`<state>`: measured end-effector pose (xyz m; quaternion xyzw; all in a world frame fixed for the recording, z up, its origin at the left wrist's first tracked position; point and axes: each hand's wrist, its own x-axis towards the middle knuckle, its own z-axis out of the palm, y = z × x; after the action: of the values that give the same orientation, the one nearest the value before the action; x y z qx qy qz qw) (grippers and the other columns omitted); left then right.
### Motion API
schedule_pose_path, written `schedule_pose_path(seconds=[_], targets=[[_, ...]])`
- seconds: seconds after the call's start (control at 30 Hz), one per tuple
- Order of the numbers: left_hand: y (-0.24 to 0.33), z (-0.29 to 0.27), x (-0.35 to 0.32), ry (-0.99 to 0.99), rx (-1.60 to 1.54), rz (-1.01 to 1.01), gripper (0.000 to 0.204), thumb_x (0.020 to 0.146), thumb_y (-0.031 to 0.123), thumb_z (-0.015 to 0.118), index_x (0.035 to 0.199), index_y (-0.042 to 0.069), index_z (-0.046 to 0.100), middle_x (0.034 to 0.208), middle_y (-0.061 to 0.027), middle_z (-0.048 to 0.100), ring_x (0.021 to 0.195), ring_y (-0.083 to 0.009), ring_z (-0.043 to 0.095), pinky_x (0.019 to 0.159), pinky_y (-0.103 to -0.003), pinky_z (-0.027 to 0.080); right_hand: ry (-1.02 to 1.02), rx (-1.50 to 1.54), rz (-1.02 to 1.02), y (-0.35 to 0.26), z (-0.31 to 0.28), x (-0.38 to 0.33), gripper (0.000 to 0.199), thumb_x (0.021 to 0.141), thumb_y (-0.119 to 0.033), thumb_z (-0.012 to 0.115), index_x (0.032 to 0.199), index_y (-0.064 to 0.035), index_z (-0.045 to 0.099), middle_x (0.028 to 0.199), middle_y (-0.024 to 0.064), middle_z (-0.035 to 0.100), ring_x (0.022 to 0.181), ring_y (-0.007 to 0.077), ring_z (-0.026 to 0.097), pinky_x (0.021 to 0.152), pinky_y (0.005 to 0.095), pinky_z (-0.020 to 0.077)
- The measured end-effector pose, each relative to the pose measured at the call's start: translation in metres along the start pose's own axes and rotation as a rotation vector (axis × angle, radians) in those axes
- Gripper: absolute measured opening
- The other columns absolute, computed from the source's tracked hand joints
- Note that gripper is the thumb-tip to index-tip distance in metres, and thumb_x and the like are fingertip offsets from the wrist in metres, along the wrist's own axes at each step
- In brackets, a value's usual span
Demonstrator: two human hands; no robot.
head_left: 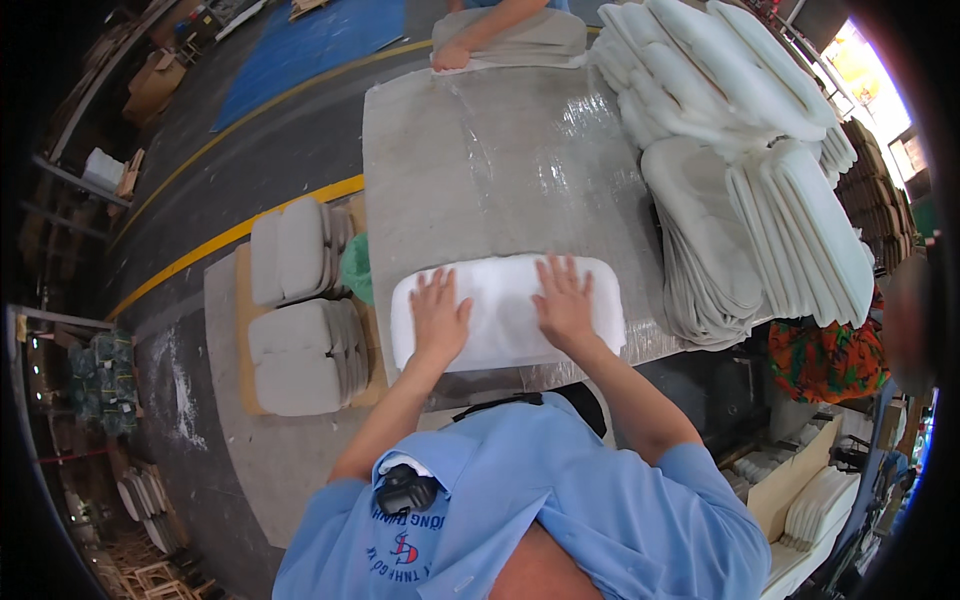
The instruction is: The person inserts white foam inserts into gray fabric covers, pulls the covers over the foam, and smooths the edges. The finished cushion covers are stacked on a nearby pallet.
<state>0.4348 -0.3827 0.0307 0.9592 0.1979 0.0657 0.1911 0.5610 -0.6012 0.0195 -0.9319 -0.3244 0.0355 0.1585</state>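
A white, rounded-rectangle padded cushion (pixel 503 305) lies flat along the near edge of a table covered in clear plastic (pixel 430 150). Flat on its left half rests my left hand (pixel 440 312), fingers spread and pointing away from me. My right hand (pixel 564 305) presses on the right half in the same way, fingers also apart. Neither hand grips anything. Across the table, a co-worker's hand (pixel 452 56) touches the edge of a grey-beige pad (pixel 520 38).
Stacked white pads (pixel 720 70) and grey-white pads (pixel 700 240) crowd the table's right side. To my left, two stacks of beige pads (pixel 290 355) sit low on a board beside a green bag (pixel 356 268). A patterned orange-green cloth bundle (pixel 828 355) is at right.
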Motion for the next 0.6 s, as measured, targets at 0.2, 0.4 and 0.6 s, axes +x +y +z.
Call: schedule_pose_path(seconds=[0.2,0.4,0.6], targets=[[0.007,0.038,0.018,-0.021,0.169,0.124,0.069,0.103,0.042,0.061,0.162,0.01,0.044,0.17,-0.0157,0.037,0.159,-0.0452,0.025,0.129,-0.063,0.016,-0.042,-0.034,-0.175,-0.032,0.029,0.02,0.071,0.103,-0.051,0.059,0.164,-0.0201,0.043,0.174,0.0125,0.032,0.163,0.0395,0.021,0.124,0.0741,0.0154],[-0.001,0.033,0.011,-0.069,0.176,0.146,0.067,0.102,0.049,0.058,0.162,0.022,0.047,0.171,-0.0104,0.037,0.159,-0.042,0.027,0.129,-0.062,0.015,-0.085,-0.053,-0.179,-0.014,0.025,0.018,0.071,0.102,-0.061,0.056,0.164,-0.0287,0.044,0.173,0.0082,0.034,0.161,0.0362,0.024,0.127,0.0687,0.0158],[-0.009,0.025,0.015,-0.095,0.175,0.17,0.065,0.104,0.047,0.057,0.162,0.021,0.047,0.171,-0.0112,0.037,0.159,-0.0428,0.027,0.13,-0.062,0.015,-0.107,-0.038,-0.197,-0.01,0.022,0.022,0.071,0.102,-0.062,0.054,0.164,-0.0284,0.043,0.174,0.0067,0.033,0.162,0.0352,0.022,0.128,0.067,0.013]])
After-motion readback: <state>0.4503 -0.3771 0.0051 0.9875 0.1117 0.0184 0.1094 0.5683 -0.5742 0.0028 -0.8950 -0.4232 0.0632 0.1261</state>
